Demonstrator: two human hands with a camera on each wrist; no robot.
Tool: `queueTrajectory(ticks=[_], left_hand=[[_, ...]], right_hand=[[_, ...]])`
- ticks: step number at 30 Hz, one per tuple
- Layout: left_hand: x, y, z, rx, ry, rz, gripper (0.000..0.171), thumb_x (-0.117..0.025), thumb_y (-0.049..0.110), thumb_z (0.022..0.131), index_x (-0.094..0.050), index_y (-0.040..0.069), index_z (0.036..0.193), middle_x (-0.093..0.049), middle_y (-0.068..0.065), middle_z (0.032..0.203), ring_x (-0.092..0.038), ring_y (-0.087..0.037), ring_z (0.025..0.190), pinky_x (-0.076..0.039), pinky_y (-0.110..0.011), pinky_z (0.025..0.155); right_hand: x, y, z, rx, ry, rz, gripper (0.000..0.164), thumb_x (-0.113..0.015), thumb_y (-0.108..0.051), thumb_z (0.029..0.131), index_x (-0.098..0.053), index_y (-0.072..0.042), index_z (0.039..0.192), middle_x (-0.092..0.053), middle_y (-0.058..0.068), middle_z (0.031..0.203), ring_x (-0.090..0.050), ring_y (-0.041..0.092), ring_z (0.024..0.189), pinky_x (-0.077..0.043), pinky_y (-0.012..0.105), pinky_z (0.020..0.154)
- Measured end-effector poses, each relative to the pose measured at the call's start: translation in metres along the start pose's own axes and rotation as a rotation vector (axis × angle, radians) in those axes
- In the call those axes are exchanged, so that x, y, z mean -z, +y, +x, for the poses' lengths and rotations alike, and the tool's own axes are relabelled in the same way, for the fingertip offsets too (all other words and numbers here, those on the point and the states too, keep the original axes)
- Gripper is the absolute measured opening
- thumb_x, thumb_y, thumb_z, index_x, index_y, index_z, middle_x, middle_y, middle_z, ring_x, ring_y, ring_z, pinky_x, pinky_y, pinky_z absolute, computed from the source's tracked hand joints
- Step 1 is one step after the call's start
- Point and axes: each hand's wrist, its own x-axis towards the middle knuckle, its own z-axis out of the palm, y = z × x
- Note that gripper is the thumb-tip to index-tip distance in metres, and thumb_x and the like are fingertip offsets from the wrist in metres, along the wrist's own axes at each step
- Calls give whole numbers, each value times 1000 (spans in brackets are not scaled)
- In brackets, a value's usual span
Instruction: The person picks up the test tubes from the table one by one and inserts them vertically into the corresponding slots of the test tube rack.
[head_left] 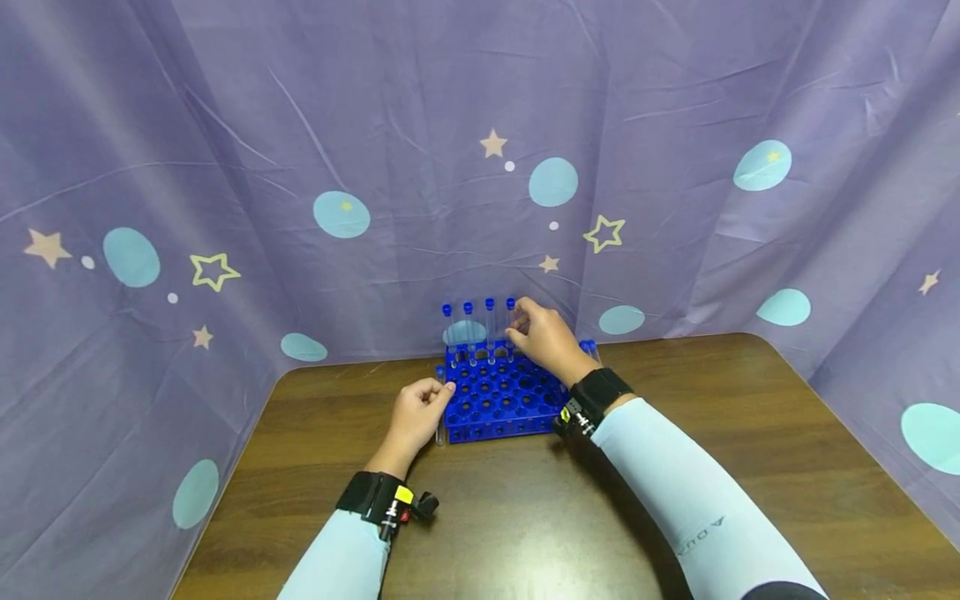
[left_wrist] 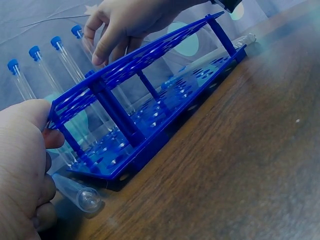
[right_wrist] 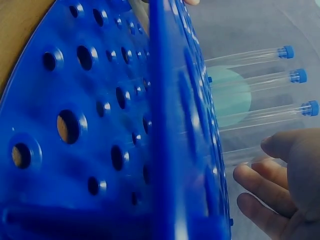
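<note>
Sleeves [head_left: 675, 475] lead to left fingers [left_wrist: 47, 189] gripping the rack [head_left: 502, 415], right fingers [right_wrist: 267, 187] loose beside tubes [right_wrist: 265, 116].

Star-patterned purple curtain [head_left: 420, 108] behind a glossy brown wooden table [head_left: 525, 517].

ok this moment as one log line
left hand: grips rack, left edge | right hand: at rightmost far-row tube, grip unclear | rack: four capped tubes upright, far row | another tube: left of rack
</note>
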Motion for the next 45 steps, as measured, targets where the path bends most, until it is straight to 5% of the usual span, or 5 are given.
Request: queueTrajectory(ticks=[15,28,45], left_hand=[[1,1,0,7,-1,7,38,-81,24,107,-69,8,74,-49,7,63,-45,-4,57,-40,-26,61],[2,-1,1,14,-6,52,38,-80,27,108,-67,12,75,-50,10,64,-47,-9,62,-40,-27,63],[-1,0,-1,5,0,43,38,-81,26,107,-69,11,75,-48,10,64,-45,-7,61,-40,-26,62]], right_hand=[[-2,1,0,-10,-13,3,16,-80,-17,107,-71,-6,113,-84,14,106,-82,28,95,-66,43,83],[10,1,-8,-136,-68,70,26,-74,-15,106,-73,1,128,-82,15,112,-79,30,100,-64,44,87],[51,39,-44,-176,-43,138,22,-75,-20,109,-76,-3,123,-79,17,117,-76,34,109,-63,53,96]])
